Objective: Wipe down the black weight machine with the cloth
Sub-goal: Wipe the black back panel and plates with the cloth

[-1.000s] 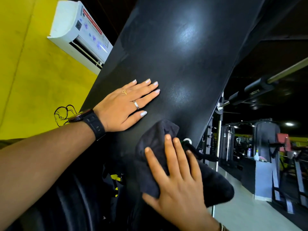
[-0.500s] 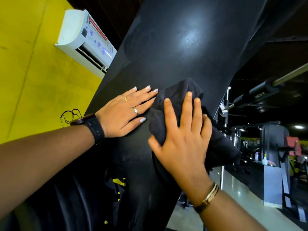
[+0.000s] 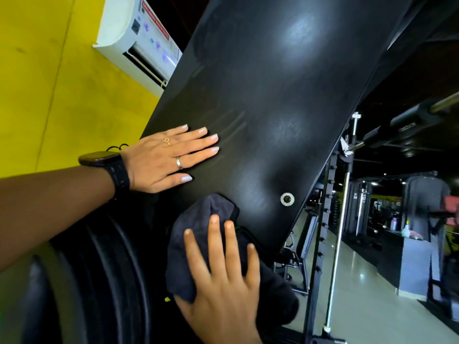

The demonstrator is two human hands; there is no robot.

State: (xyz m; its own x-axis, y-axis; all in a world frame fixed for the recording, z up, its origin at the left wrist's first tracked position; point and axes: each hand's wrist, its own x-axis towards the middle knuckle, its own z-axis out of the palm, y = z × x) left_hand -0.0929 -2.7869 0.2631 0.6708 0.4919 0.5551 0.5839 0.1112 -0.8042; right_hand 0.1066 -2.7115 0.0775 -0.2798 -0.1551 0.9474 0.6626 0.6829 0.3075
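Just now the stroke has reversed. The black weight machine (image 3: 273, 108) fills the middle of the view as a broad tilted panel. The cloth (image 3: 201, 219), which half a second ago was bunched high on that panel right beside the left fingertips, has been drawn back down to the panel's lower edge. It now sits below the left hand, near the panel's lower corner, and its loose end hangs off past the edge.

The right hand (image 3: 223, 281) lies on top of the cloth with its fingers (image 3: 214, 234) straight and spread, pressing the fabric against the surface rather than curling round it. Its thumb is hidden.

The left hand (image 3: 159, 157) has not shifted. It stays planted flat near the panel's left edge, fingers stretched out and grasping nothing, apparently as a brace.

With the cloth lowered, a silver bolt (image 3: 287, 199) near the lower right edge is uncovered, just beside the cloth's top.

Faint streaks (image 3: 231, 127) show just beyond the left fingertips.

Judging by this, the wiping runs in up-and-down passes over the lower part. The upper stretch toward the top edge still looks dull and smeared, so much of the task probably remains.
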